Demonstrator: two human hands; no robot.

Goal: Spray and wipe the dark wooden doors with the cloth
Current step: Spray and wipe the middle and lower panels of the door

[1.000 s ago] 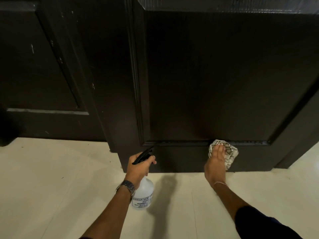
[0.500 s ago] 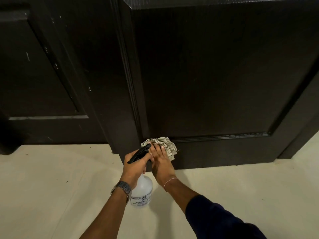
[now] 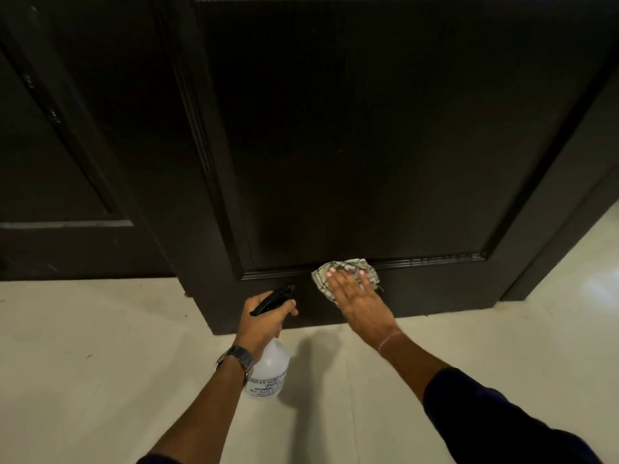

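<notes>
A dark wooden door [image 3: 368, 145] with a recessed panel fills the middle of the view, standing ajar. My right hand [image 3: 360, 303] presses a checked white cloth [image 3: 348, 267] flat against the door's bottom rail, just under the panel moulding, fingers straight. My left hand [image 3: 264, 318] grips the black trigger head of a clear spray bottle [image 3: 269, 370] with a printed label, held low in front of the door's lower left corner. A second dark door [image 3: 60, 145] stands behind at the left.
Pale tiled floor [image 3: 100, 363] spreads below and to the right of the door. The dark door frame [image 3: 576, 229] runs down the right side. A wristwatch sits on my left wrist.
My right hand swept the cloth along the bottom rail to the left until it met the bottle, then back right toward the middle. The left hand and bottle stayed about where they were.
</notes>
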